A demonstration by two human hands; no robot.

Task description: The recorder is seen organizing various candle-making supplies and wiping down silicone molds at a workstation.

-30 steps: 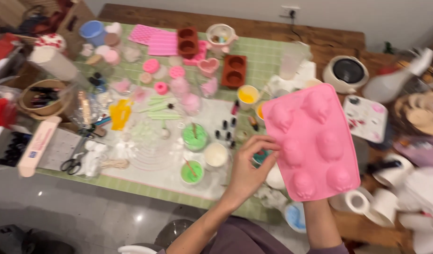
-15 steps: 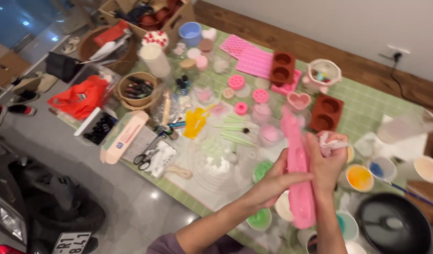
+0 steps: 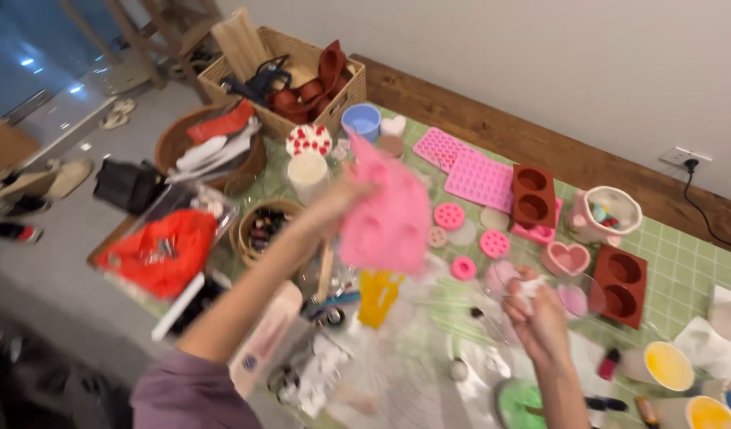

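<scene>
Green checked cloth (image 3: 683, 262) is covering a long craft table crowded with moulds and cups, set against a pale wall with a wooden skirting board. At far left, a red cloth bundle (image 3: 165, 253) is lying on the table's edge beside a small round basket of little bottles (image 3: 264, 228), while a large wicker basket (image 3: 302, 67) of brown leather goods is sitting at the back. The left hand (image 3: 345, 195) is reaching out over the table, fingers closed on the edge of a floppy pink silicone mould (image 3: 387, 210), which is hanging in the air, blurred by motion, above a yellow cup (image 3: 377, 295). Behind it, flat pink grid moulds (image 3: 468, 167) are lying just beside a brown two-cavity mould (image 3: 532, 195). The right hand (image 3: 536, 314) is hovering lower, fingers pinching a small crumpled white wad (image 3: 530, 286). Farther right, a pink heart-shaped mould (image 3: 566, 258) is sitting near a second brown mould (image 3: 621, 284), with a cup of yellow liquid (image 3: 669, 365) at the near edge.
</scene>
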